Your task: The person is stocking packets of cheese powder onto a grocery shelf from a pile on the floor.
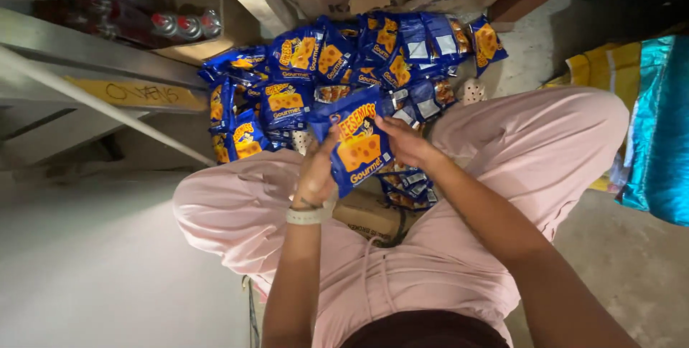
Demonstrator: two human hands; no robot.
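Squarely between the knees, a glossy blue foil snack packet with an orange cheese picture [357,146] is held up by both hands. The left hand [316,176] pinches its seven-o'clock edge, fingers closed on the foil; the right hand [405,141] pinches its two-o'clock edge. Its long axis runs from eleven to five o'clock. At twelve o'clock lies a heap of matching blue packets [337,68] on the floor.

The left hand [316,172] has its fingertips hidden behind the blue snack packet [357,140]. The cardboard box [369,215] in the lap is mostly covered by both forearms. Far left, the bottles [186,25] are blurred. The teal bag [660,133] runs off the right edge.
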